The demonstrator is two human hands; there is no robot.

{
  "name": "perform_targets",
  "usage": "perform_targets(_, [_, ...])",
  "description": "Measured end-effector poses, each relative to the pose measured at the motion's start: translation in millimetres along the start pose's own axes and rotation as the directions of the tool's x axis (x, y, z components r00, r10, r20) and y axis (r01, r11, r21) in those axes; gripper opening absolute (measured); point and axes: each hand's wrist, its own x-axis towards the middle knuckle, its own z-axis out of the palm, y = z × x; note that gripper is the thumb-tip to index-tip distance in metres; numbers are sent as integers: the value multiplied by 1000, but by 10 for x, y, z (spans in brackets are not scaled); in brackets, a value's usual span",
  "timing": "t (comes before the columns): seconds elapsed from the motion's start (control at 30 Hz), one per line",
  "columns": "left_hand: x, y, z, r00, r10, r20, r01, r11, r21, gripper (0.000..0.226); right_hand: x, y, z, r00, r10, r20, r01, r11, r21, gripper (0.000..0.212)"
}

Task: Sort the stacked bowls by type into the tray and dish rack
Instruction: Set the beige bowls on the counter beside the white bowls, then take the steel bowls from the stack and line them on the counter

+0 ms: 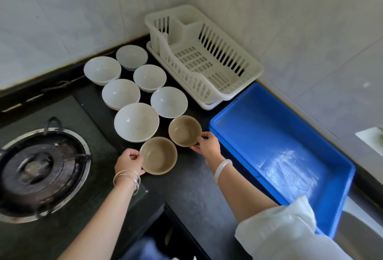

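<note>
The dark counter (186, 187) carries six white bowls (136, 121) in two rows near its centre. Two brown bowls (158, 155) sit at their 6 o'clock end. A white dish rack (204, 56) stands at 1 o'clock, touching a blue tray (277, 156) at 3 o'clock. A gas burner (39, 171) sits at 9 o'clock.

Both my hands out front, each pinching a rim.
Left hand (129, 161): bare forearm, bangles at wrist, fingers curled, thumb on top. Right hand (208, 145): pale bangle at wrist, white sleeve pushed to elbow, fingers closed.
</note>
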Motion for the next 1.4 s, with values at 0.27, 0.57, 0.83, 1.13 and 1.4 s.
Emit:
perform_targets(0.27, [-94,24,-26,995,101,13,-102,982,159,22,-74,49,-95,998,-32,60,35,998,-45,39])
perform_targets(0.57, [-559,136,-4,931,365,13,-338,847,411,28,-578,115,-773,951,-306,37,308,937,-163,26])
perform_targets(0.83, [-1221,174,834,813,402,421,-555,754,353,24,-1112,579,-1807,897,-390,-210,338,908,-247,16])
perform_targets(1.13, [-2180,-331,1668,522,279,806,-764,574,296,19,-1586,1539,-2623,768,-303,-564,20,892,-451,11])
perform_targets(1.4, [-2486,-541,1887,388,220,895,-867,417,273,42,-1811,1945,-2679,680,-332,-654,-91,847,-524,26])
